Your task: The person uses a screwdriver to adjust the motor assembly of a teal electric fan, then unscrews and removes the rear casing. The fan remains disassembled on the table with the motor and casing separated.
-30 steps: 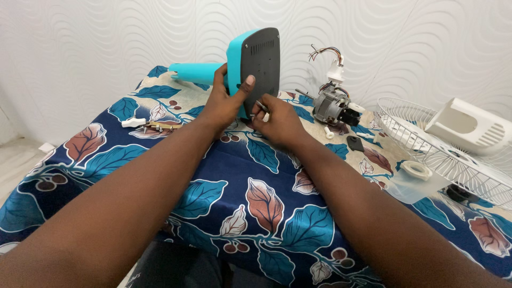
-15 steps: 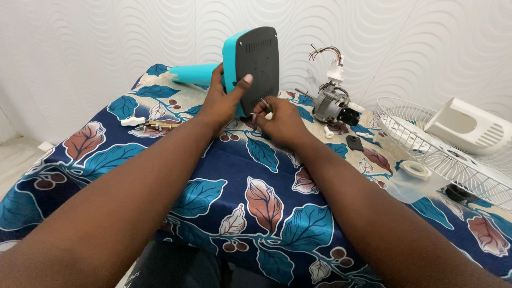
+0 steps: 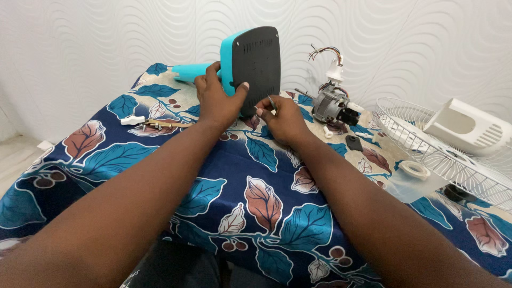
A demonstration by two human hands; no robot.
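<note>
Seemingly leaf-patterned tablecloth (image 3: 298, 224), embossed wall (image 3: 106, 48).

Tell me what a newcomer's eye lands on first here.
First the turquoise fan base with its black underside, propped on edge at the far middle of the leaf-patterned tablecloth; the left hand grips it while the right hand holds a thin tool at its lower edge. To the right lie a bare motor with loose wires and a white wire grille.

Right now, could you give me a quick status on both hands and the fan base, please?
Left hand grips teal fan base, tipped on edge. Right hand pinches thin tool at its black underside. Motor beside, apart.
</note>
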